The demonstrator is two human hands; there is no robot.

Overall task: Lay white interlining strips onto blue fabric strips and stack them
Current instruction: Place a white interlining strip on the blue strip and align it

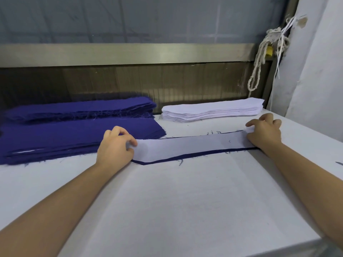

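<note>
Foreground: wide bare stretch of white cloth-covered table (pixel 185 210), near edge visible lower right. Mid-table: long white interlining strip (pixel 189 145) lies on dark blue fabric strip (pixel 185 157), blue margin showing along near side. Left hand (pixel 115 147), fingers curled, pinches interlining's left end; right hand (pixel 265 134) pinches right end likewise. Just behind left hand: broad low stack of blue strips (pixel 65 140); second blue stack (pixel 83 108) beyond. Far centre-right, apart: stack of white strips (pixel 213 109). Knotted white rope (pixel 259 58) hangs far right.

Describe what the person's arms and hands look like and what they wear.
The left hand and right hand are bare: no gloves, rings or watch show. The left forearm and right forearm are uncovered to the picture's edge: no sleeve or bracelet.
</note>
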